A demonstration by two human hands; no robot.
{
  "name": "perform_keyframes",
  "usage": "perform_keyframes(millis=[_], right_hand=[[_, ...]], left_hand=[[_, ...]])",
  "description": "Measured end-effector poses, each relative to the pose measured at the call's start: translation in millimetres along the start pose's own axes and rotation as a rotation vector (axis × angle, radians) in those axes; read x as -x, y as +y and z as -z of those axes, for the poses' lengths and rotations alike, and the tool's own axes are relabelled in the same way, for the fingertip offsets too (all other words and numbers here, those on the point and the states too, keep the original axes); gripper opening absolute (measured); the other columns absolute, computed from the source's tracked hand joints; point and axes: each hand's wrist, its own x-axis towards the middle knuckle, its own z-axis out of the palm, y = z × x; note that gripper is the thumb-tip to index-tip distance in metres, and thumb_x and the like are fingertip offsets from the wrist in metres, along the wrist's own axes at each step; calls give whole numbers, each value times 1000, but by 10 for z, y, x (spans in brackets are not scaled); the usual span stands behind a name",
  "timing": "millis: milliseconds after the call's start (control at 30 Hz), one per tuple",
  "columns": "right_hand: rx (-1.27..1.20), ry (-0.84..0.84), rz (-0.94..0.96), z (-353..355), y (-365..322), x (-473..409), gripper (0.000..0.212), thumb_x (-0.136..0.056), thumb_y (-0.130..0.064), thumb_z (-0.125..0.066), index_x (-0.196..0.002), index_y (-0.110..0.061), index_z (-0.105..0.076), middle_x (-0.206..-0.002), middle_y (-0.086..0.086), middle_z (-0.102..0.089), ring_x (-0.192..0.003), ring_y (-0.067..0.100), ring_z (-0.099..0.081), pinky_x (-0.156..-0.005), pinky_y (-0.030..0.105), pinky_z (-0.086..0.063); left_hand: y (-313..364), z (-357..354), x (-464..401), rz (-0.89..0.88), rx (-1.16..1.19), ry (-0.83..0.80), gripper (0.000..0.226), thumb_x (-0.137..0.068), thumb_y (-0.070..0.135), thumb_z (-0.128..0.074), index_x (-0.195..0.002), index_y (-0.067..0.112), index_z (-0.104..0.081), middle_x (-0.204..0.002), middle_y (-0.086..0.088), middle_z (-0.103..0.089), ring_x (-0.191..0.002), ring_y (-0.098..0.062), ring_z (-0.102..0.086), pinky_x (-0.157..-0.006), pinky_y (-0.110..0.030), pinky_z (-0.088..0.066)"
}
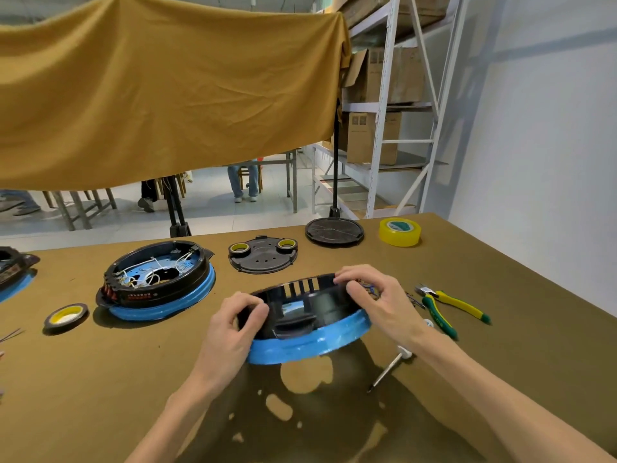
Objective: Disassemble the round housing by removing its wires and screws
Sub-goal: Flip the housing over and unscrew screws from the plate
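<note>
Both hands are on the housing, and it hangs tilted above the table, open side turned toward the camera, casting a shadow full of bright holes on the cloth below, so the look inside seems to be the point of the hold. The left hand grips the near-left rim, thumb curled over the black edge and fingers under the blue band. The right hand pinches the far-right rim, fingertips curled over the top just where a few thin wires poke out; probably that is the bit being worked loose. Inside, the shell looks mostly bare, hardly any wiring to see, so I judge this one well along. The cutters lie just to the right and a screwdriver sits below the right wrist, both within easy reach. Off to the left a second housing rests flat, full of white wires. A tape roll and two black covers sit at the far edge.
</note>
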Motion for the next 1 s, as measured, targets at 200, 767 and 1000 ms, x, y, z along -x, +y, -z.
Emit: perform_keyframes(millis=[200,767,1000], right_hand=[[183,-182,113,123,-57,-18,82,-74,-54,-80,-144,-45,-38,-137,-22,-48,-132,9,-47,-100,14,-45],[-290,-115,-471,251,-88,-456,14,-95,-22,-68,-104,-27,-77,-104,8,-78,-94,27,-76,-82,41,-63],[-257,-47,-449,178,-98,-464,18,-95,-41,-68,-105,-28,-75,-98,2,-79,-87,21,-76,-66,25,-59]], left_hand=[[375,210,-336,241,210,-59,40,-88,64,-53,-90,35,-80,-92,7,-78,-78,-6,-71,-65,-16,-52],[397,120,-654,277,179,-141,28,-107,30,-56,-97,41,-79,-94,3,-81,-79,-16,-78,-61,-21,-58],[252,161,-651,279,188,-222,27,-110,19,-48,-114,30,-73,-101,1,-80,-88,-19,-77,-70,-27,-59]])
